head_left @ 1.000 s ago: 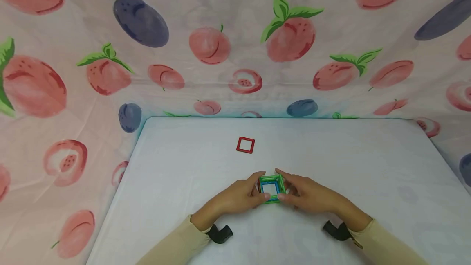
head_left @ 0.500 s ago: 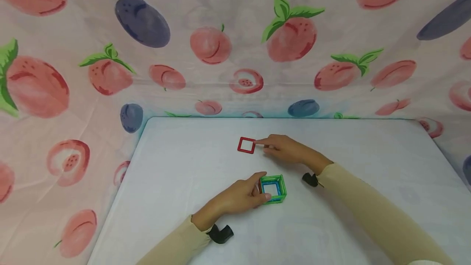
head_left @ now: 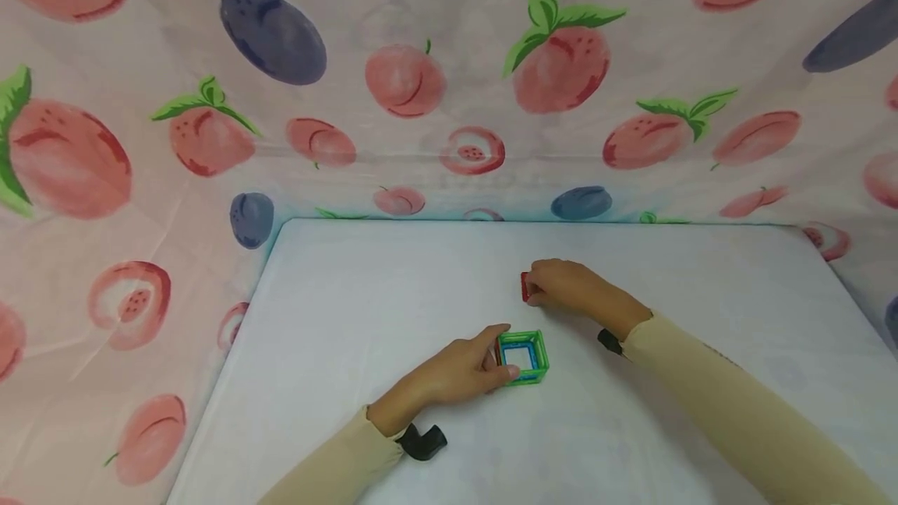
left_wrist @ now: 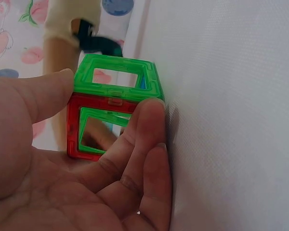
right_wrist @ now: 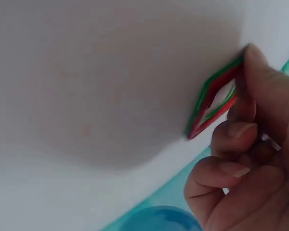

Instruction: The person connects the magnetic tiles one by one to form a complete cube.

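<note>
My left hand (head_left: 456,371) grips an open-topped cube of magnetic tiles (head_left: 542,355) standing on the white table, thumb and fingers at its left part. In the left wrist view the cube shows a green tile (left_wrist: 151,82) beside a red tile (left_wrist: 73,127), with my thumb at one edge and fingers across the red one. Blue edging shows at its base in the head view. Farther back and to the right, my right hand (head_left: 571,287) pinches a red square magnetic tile (head_left: 524,287). In the right wrist view a green frame (right_wrist: 200,103) lies against this red tile.
The white table (head_left: 365,279) reaches back to a fruit-patterned cloth (head_left: 421,131), which also hangs along the left side. A black wrist mount (head_left: 423,443) sits below the left hand, another (head_left: 610,341) below the right.
My right hand left the cube, reached to the red tile at the back, took hold of it and brought it rightward. My left hand stays on the cube.
</note>
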`<state>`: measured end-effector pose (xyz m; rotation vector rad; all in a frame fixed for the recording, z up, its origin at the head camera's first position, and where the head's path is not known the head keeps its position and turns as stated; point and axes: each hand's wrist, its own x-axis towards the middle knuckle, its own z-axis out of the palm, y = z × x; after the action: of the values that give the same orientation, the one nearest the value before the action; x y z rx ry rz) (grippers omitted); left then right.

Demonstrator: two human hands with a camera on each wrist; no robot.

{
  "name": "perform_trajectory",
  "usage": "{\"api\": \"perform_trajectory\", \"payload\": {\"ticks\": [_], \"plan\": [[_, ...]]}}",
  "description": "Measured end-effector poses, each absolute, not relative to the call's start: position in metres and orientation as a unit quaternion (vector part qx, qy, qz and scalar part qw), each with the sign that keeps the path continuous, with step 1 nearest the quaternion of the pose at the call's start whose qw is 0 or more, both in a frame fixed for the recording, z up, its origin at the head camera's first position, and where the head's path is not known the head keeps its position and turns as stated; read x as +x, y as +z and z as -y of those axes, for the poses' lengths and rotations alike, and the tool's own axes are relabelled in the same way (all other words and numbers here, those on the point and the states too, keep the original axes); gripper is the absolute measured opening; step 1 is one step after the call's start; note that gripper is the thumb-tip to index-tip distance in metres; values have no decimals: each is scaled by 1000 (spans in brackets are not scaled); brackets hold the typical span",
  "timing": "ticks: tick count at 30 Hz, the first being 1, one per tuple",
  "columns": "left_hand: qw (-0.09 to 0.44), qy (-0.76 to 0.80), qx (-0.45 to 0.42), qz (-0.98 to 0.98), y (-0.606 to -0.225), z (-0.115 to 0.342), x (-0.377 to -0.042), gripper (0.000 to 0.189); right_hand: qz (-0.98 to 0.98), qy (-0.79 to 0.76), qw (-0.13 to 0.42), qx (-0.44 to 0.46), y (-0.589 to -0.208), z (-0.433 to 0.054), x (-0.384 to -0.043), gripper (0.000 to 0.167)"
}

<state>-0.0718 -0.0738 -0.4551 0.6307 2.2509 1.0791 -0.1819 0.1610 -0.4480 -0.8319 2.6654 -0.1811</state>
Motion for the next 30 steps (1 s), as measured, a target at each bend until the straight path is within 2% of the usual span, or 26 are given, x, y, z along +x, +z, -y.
{"api": "perform_trajectory", "payload": {"ticks": [7,12,18,23,30], "plan": [[280,404,230,-840,-454,74,-72,71,-937,-133,170,-274,-449,-190,-155,15],[270,400,238,-843,-455,76,-72,76,-921,-179,143,-316,-418,-187,-139,18],[269,407,249,-837,-456,78,-73,77,-886,-182,158,-396,-383,-159,-108,25],[265,415,254,-833,-455,77,-73,70,-886,-139,169,-409,-383,-143,-92,26],[259,411,262,-834,-455,75,-74,74,-895,-141,189,-380,-392,-135,-86,24]]}}
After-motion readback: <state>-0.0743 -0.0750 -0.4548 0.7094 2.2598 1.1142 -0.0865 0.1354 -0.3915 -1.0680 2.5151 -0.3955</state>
